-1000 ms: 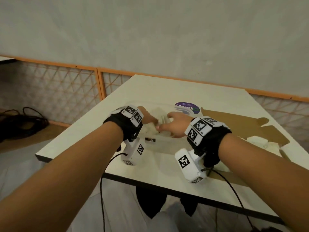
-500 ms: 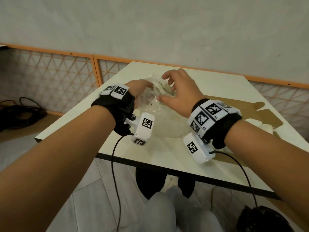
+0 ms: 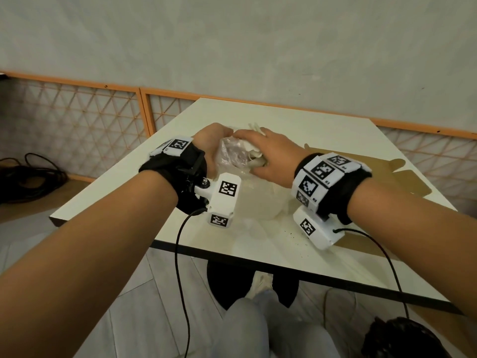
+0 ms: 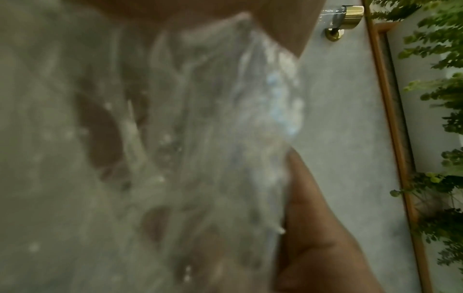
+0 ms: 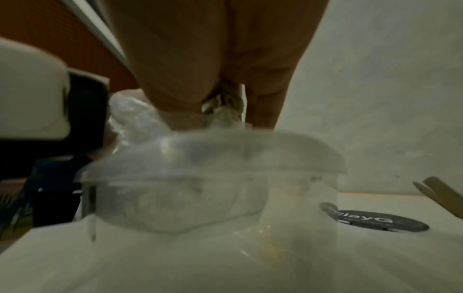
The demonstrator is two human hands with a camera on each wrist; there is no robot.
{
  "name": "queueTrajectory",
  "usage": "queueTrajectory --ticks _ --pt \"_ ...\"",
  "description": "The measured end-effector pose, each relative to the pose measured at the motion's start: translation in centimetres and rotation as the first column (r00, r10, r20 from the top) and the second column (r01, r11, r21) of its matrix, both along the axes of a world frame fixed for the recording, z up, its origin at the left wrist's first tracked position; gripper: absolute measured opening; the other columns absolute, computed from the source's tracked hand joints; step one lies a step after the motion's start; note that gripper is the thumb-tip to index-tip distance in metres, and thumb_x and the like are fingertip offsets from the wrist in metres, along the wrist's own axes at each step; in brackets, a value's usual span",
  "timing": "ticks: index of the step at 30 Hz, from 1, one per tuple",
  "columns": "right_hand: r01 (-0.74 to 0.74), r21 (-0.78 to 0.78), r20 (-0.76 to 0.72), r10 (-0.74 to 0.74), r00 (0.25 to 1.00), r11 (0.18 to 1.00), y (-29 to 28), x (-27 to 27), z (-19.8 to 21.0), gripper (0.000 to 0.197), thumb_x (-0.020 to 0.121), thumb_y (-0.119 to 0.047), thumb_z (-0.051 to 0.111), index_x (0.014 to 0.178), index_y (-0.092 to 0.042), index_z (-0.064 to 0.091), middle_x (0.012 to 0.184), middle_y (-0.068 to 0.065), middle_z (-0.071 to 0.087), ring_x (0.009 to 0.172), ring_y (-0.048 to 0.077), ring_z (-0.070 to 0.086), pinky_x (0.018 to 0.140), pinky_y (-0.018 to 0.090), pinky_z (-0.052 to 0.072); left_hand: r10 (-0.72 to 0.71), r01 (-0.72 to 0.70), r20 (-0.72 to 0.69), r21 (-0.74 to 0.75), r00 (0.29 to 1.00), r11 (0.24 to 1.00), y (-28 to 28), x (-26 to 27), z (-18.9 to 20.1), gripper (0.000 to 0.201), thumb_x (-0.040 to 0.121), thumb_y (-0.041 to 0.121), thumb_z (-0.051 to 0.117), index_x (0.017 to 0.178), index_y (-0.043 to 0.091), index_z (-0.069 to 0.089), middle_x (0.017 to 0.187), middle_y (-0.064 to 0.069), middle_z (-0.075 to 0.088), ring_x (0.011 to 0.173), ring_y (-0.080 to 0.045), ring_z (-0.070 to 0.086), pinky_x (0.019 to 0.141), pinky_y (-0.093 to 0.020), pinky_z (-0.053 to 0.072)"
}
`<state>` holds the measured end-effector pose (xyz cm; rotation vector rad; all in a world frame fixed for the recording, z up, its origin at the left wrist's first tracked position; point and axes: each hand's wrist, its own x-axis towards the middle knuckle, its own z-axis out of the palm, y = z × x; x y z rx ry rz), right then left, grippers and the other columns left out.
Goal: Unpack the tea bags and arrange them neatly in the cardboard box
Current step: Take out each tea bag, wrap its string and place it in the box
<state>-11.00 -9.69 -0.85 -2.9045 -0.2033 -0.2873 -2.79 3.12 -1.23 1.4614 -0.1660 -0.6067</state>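
Hands both on clear plastic bag [image 3: 233, 156], held up above white table [image 3: 258, 244] at centre. Left hand [image 3: 210, 143]: fingers curled, gripping crumpled film at bag's left side; left wrist view shows thumb [image 4: 308, 228] against the film, rest blurred. Right hand [image 3: 268, 156]: fingers curled over bag top, pinching white tea bags [image 3: 254, 151], paper edges poking out beyond knuckles; seen between fingers in right wrist view [image 5: 225, 107]. Cardboard box [image 3: 387, 174] lies flat, unfolded, on table to right, apart from bag. Dark round sticker [image 5: 375, 220] on table, partly legible: "clayG…"; smaller line unreadable. Wrist bands carry b/w square marker tags.
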Motion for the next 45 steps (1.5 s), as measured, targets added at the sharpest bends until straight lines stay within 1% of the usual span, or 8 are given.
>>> queueTrajectory --ticks 5,10,16,24,30,33,37,45 --pt "0.064 0.122 0.134 -0.080 0.988 0.990 -1.2 0.0 1.3 0.044 0.085 -0.012 0.057 0.127 -0.023 0.053 0.103 0.004 0.054 0.090 0.020 0.053 0.074 0.018 0.031 -0.247 0.240 -0.134 -0.069 0.960 0.968 0.5 -0.3 0.8 0.030 0.097 0.032 0.042 0.093 0.009 0.060 0.085 -0.010 0.067 0.071 -0.024 0.064 0.072 -0.034 0.047" --pt "0.114 0.503 0.051 -0.162 0.986 0.857 -2.8 -0.7 1.9 0.037 0.082 -0.005 0.059 0.115 -0.022 0.060 0.104 0.004 0.060 0.085 0.022 0.066 0.064 0.028 0.058 -0.500 0.489 -0.117 -0.111 0.858 0.865 1.3 0.3 0.7 0.050 0.090 0.026 0.057 0.137 0.009 0.049 0.134 -0.014 0.056 0.120 -0.029 0.055 0.107 -0.046 0.038" --pt "0.115 0.816 -0.024 -0.166 0.986 0.567 -4.3 -1.5 2.2 0.034 0.079 0.012 0.057 0.093 -0.019 0.060 0.101 0.018 0.060 0.082 0.026 0.068 0.057 0.027 0.057 -0.396 0.395 -0.078 -0.036 0.915 0.918 1.4 1.4 0.3 0.049 0.089 -0.005 0.042 0.135 0.011 0.046 0.125 -0.008 0.058 0.120 -0.034 0.057 0.091 -0.047 0.049" --pt "0.252 0.786 -0.167 -0.198 0.966 0.564 -6.5 -5.8 0.9 0.027 0.082 0.011 0.056 0.100 -0.009 0.059 0.092 0.017 0.063 0.075 0.023 0.068 0.053 0.024 0.056 -0.358 0.366 -0.084 0.123 0.930 0.922 1.4 2.6 -0.5 0.045 0.086 0.003 0.059 0.129 0.012 0.051 0.128 -0.008 0.058 0.112 -0.033 0.058 0.099 -0.056 0.042" --pt "0.362 0.705 -0.208 -0.311 0.927 0.610 -8.8 -12.9 -0.6 0.033 0.080 -0.002 0.065 0.104 -0.022 0.060 0.091 0.005 0.072 0.079 0.012 0.070 0.064 0.018 0.053 -0.013 -0.084 0.278 0.335 0.961 0.939 1.6 2.2 1.8 0.064 0.082 0.010 0.069 0.140 0.013 0.042 0.148 -0.005 0.038 0.133 -0.028 0.039 0.095 -0.042 0.036" --pt "0.399 0.701 -0.140 -0.433 0.890 0.592 -9.7 -17.0 -2.3 0.032 0.077 -0.005 0.069 0.104 -0.022 0.063 0.096 0.000 0.069 0.085 0.009 0.066 0.071 0.018 0.050 0.246 -0.222 0.167 -0.149 0.955 0.964 2.3 -0.7 3.1 0.031 0.088 0.012 0.061 0.118 0.018 0.054 0.114 0.000 0.064 0.108 -0.016 0.059 0.081 -0.028 0.047" --pt "0.377 0.661 -0.032 -0.478 0.878 0.648 -10.5 -20.0 -5.1 0.031 0.079 0.001 0.066 0.099 -0.022 0.064 0.098 -0.006 0.067 0.089 0.000 0.060 0.074 0.007 0.045 -0.041 0.035 -0.018 -0.254 0.999 0.967 2.4 -6.4 0.9 0.005 0.090 0.021 0.057 0.091 0.022 0.062 0.074 0.008 0.066 0.060 -0.006 0.060 0.052 -0.015 0.043" --pt "0.261 0.638 0.060 -0.385 0.921 0.724 -9.4 -21.1 -7.7 0.033 0.079 0.002 0.064 0.100 -0.024 0.061 0.099 -0.010 0.064 0.093 -0.003 0.055 0.080 0.003 0.038 -0.115 0.115 0.014 -0.097 0.993 0.989 1.0 -9.5 -3.7 0.012 0.092 0.028 0.051 0.091 0.027 0.063 0.069 0.012 0.066 0.065 -0.005 0.063 0.093 -0.034 0.040"
